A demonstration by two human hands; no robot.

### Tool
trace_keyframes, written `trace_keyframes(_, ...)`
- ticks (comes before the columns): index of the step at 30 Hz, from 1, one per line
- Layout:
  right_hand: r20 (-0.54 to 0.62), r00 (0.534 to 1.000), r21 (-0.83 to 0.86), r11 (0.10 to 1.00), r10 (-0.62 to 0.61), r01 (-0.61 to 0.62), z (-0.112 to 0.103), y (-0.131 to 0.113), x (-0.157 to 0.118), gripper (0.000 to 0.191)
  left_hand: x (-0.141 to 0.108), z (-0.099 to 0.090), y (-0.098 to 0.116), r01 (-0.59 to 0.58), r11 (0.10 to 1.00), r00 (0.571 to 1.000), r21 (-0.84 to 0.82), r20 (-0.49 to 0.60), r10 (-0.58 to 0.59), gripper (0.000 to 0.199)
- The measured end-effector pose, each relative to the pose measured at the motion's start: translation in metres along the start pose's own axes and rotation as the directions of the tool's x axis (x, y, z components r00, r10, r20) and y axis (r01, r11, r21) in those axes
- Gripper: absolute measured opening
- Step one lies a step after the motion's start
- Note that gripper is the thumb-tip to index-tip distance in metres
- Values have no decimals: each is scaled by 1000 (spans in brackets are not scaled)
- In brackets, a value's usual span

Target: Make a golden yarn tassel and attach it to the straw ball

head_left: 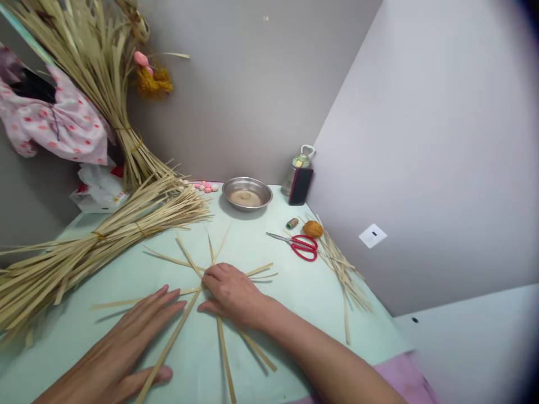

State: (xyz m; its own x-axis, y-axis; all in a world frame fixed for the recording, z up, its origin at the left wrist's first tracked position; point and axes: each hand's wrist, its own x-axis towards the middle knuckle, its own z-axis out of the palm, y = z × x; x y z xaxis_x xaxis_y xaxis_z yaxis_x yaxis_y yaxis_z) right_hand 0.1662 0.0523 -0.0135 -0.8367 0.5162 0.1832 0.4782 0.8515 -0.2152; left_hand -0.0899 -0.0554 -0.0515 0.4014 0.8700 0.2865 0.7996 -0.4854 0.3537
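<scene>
Flat straw strips (223, 350) radiate like spokes on the pale green tabletop. Over their crossing lies my right hand (233, 294), its fingers bent down on the strips and the thumb beside them; the hand hides most of the crossing. My left hand (130, 339) rests to the left with its fingers stretched out, palm down. One strip passes over its thumb, and the fingertips reach another strip. Nothing is gripped in the left hand.
Straw bundles (84, 252) lie and stand at the left. Behind are a metal bowl (247, 193) of liquid, a bottle (290, 179) and a phone (301, 186). Red-handled scissors (304, 248), a thread spool (292, 223), an orange-brown ball (313, 228) and loose straw (341, 264) lie right.
</scene>
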Motion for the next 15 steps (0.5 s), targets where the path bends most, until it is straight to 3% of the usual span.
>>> trace_keyframes(4, -37, 999, -34, 999, 1, -2, 3, -2, 2, 57, 13, -2, 3, -46, 998, 999, 48, 14, 46, 80)
trace_keyframes(8, -50, 998, -72, 997, 23, -27, 5, -6, 5, 66, 30, 1, 16, 11, 996, 999, -91, -42, -15, 73)
trace_keyframes(11, -54, 998, -103, 994, 42, -47, 7, -10, 7, 68, 37, 6, 24, 49, 980, 996, -192, -61, -61, 64)
trace_keyframes(15, -61, 997, -113, 992, 52, -59, 8, -12, 8, 63, 32, 9, 25, 88, 978, 994, -188, -45, -98, 66)
